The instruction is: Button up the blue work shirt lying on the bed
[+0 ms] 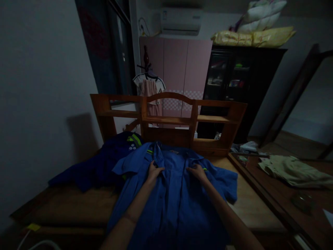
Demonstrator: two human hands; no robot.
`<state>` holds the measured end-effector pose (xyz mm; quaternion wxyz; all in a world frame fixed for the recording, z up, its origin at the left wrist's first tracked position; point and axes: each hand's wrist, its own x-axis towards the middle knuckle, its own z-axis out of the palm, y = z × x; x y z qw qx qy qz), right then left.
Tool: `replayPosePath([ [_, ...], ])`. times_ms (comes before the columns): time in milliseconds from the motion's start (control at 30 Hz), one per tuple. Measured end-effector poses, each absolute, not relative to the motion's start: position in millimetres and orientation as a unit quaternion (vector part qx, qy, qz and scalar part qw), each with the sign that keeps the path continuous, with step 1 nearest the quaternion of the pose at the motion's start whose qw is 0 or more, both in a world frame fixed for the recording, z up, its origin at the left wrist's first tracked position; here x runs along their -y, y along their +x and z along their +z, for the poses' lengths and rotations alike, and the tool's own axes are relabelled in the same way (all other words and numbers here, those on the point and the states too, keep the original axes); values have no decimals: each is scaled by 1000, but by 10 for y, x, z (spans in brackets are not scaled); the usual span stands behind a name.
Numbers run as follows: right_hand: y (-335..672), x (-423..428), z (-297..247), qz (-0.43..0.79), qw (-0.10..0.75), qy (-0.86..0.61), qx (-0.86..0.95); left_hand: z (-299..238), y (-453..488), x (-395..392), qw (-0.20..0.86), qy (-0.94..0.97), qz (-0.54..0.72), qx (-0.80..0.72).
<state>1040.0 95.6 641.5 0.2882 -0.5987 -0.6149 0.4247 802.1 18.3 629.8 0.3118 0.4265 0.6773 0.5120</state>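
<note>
A blue short-sleeved work shirt (171, 180) lies spread front up on a wooden bed, its collar toward the headboard and its front parted. My left hand (154, 172) pinches the front edge below the collar on the left side. On the opposite front edge, my right hand (197, 172) has its fingers closed on the cloth. Bits of yellow-green reflective strip show near both hands. To the left of the shirt lies a crumpled darker blue garment (104, 159) with a yellow-green and grey band.
A wooden headboard with shelves (169, 119) rises behind the shirt. At the right, a brown table (281, 187) holds a folded pale green cloth (293, 170). A coat stand with clothes (149, 83), a pink wardrobe (175, 66) and a dark cabinet (241, 80) stand farther back.
</note>
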Motion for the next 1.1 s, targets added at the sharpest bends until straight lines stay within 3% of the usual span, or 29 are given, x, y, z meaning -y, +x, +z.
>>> replayPosePath([
  [233,10207,-1048,6442,450,367,-524,623,6409,7853,-123,313,485,499,-646],
  [433,9866,-1033,6388,498,351,-446,656,6554,8028,-325,300,614,463,-564],
  [633,9789,-1154,6192,525,376,-418,639,6325,8163,-783,312,620,468,-548],
  [967,9802,-1248,6052,450,464,-353,676,5934,8166,-973,269,616,499,-547],
  [1100,9769,-1289,5981,384,453,-347,726,5861,8147,-1029,265,629,487,-545],
])
